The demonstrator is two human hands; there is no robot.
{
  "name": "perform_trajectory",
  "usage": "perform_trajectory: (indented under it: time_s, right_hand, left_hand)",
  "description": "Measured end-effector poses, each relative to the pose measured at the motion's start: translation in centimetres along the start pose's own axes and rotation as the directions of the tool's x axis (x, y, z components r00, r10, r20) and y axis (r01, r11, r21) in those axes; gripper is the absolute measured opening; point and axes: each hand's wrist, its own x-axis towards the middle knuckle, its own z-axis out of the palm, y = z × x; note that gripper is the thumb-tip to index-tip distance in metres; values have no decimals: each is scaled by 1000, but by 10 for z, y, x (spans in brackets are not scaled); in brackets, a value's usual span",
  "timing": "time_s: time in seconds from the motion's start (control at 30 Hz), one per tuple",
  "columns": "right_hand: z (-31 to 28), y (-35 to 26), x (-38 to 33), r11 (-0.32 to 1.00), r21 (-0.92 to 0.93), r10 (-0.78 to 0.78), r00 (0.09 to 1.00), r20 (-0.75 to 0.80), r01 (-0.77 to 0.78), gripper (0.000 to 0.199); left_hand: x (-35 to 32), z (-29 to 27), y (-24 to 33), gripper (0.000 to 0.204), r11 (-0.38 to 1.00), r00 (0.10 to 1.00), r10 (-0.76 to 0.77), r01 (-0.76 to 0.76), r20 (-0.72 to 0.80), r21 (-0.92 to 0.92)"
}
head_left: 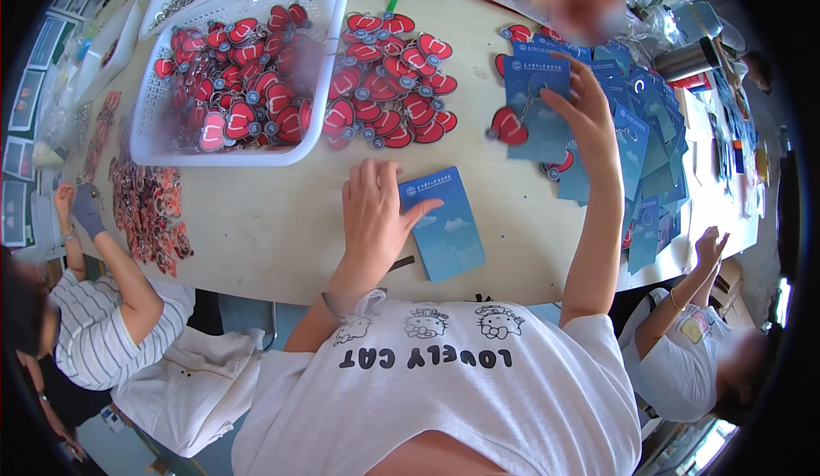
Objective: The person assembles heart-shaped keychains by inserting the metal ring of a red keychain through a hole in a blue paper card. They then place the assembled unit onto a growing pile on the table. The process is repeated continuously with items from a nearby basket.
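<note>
"Where was the right hand (585, 105)?"
"At two o'clock, pinching a blue card (547, 133) with a red keychain (511, 126)."
"The left hand (371, 216)?"
"Was spread, thumb over a second card (448, 241) toward three o'clock."

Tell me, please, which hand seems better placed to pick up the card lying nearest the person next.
Probably the left hand: its thumb lies over that card, while the right hand is farther off, holding a second card with a red charm.
</note>
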Motion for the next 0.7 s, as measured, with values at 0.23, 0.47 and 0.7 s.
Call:
perform_trajectory:
  time_s: [0.23,0.47,0.7]
  right_hand:
    - [31,7,34,424,-865,-609,792,-51,270,54]
    - [108,43,82,634,-564,-480,841,249,529,54]
    - [93,43,63,761,-476,-343,896,280,441,42]
  left_hand:
    - [2,4,-10,43,980,999,39,-42,-17,-194]
    - [6,-13,-21,23,612,913,-188,397,361,-684]
    - [10,-18,-22,13,367,911,-181,411,370,-834]
